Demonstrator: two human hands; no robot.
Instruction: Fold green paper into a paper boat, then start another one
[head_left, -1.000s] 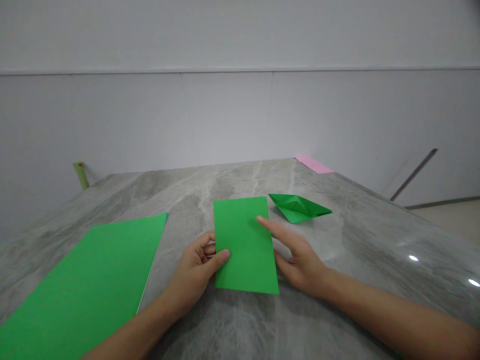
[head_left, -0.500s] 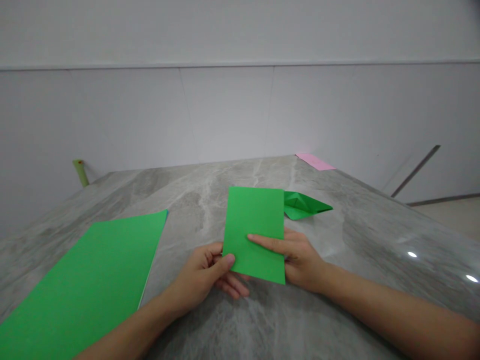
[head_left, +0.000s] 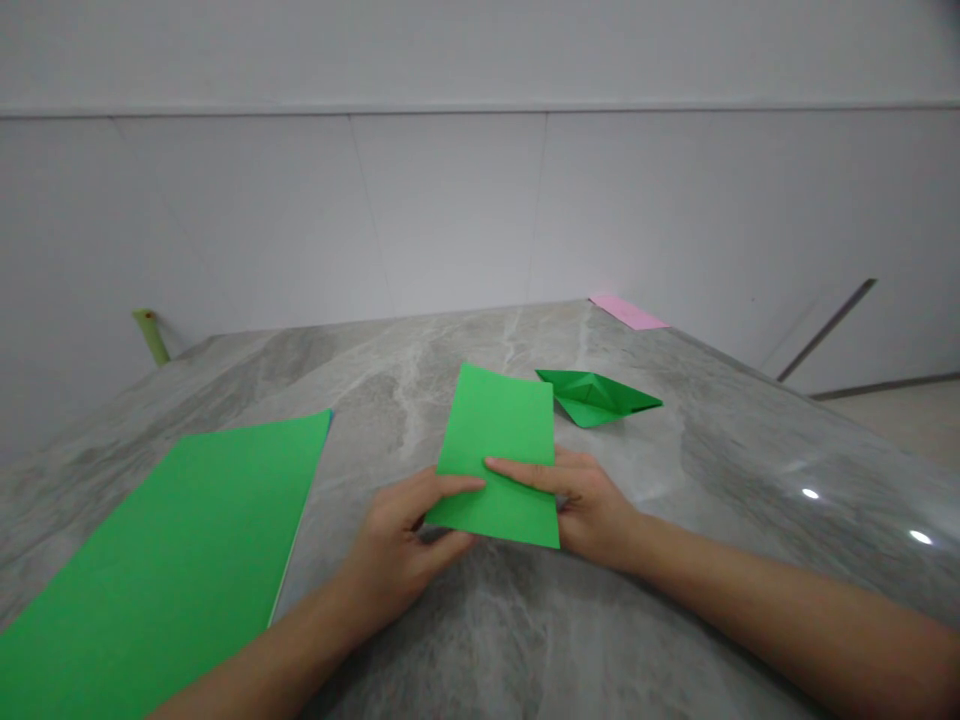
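A folded sheet of green paper is held above the table, tilted and slightly bent. My left hand grips its lower left corner, index finger on top and thumb by the bottom edge. My right hand holds the right edge, its index finger stretched across the face and the other fingers partly hidden behind. Just behind the paper's right side rests a folded green paper boat, apart from both hands.
On the left lies a large stack of green paper, close to my left forearm. A pink sheet lies at the far right corner of the grey marbled table. Behind stands a white wall, with a light green object at far left.
My left index finger has come over onto the paper's face and the thumb has moved to its bottom edge. The paper has shifted slightly left and tilted, uncovering more of the boat.
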